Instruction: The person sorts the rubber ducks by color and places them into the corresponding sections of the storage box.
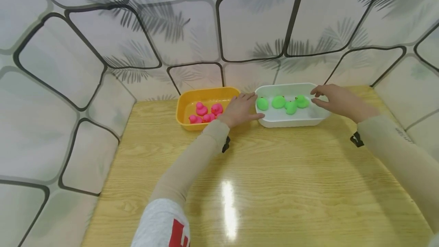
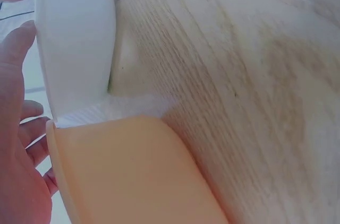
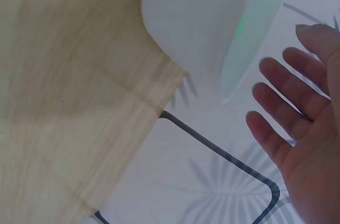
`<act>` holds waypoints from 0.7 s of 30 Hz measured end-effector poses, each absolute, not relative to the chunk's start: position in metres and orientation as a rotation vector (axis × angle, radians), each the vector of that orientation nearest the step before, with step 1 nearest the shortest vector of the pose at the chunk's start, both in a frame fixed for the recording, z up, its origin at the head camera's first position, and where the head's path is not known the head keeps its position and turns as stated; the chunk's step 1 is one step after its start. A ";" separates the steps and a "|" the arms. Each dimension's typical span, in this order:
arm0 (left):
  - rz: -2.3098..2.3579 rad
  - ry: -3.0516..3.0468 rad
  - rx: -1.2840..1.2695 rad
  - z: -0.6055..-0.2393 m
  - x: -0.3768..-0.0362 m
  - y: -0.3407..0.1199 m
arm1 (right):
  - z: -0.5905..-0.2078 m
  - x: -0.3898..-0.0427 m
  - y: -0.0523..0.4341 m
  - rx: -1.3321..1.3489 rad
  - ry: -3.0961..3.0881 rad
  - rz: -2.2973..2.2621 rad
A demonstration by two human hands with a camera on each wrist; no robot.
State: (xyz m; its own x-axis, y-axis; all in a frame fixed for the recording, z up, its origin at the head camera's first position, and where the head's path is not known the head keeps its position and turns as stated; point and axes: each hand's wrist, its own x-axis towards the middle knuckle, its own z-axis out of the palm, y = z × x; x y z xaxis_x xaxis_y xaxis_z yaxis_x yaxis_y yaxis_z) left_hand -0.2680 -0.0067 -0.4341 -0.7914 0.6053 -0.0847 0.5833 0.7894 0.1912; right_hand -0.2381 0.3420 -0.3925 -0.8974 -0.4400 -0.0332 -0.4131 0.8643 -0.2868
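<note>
Several green rubber ducks [image 1: 290, 107] lie in a white tray [image 1: 291, 124]. To its left stands a yellow-orange tray [image 1: 185, 125] with several pink rubber ducks [image 1: 201, 108]. My left hand [image 1: 239, 109] spans the narrow gap between the trays, fingers spread, thumb at the white tray's rim; in the left wrist view its fingertips are right at both rims. Above the right end of the white tray hovers my right hand [image 1: 337, 101], fingers loosely bent and holding nothing. The right wrist view shows its fingers [image 3: 281, 83] apart from the tray's outer wall [image 3: 196, 27].
The trays stand at the back of a wooden table [image 1: 274, 182], close to a wall covering [image 1: 257, 26] with a stone and leaf pattern. Another patterned side [image 1: 44, 125] borders the table on the left. Dark bands [image 1: 357, 139] sit at my wrists.
</note>
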 end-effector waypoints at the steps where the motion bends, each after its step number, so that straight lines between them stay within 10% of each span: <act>1: 0.243 2.840 0.947 -0.434 -0.268 -0.007 | -0.395 -0.235 0.342 -0.689 2.962 -0.420; 21: 0.462 2.907 1.002 -0.433 -0.210 -0.041 | -0.435 -0.160 0.304 -0.888 3.204 -0.668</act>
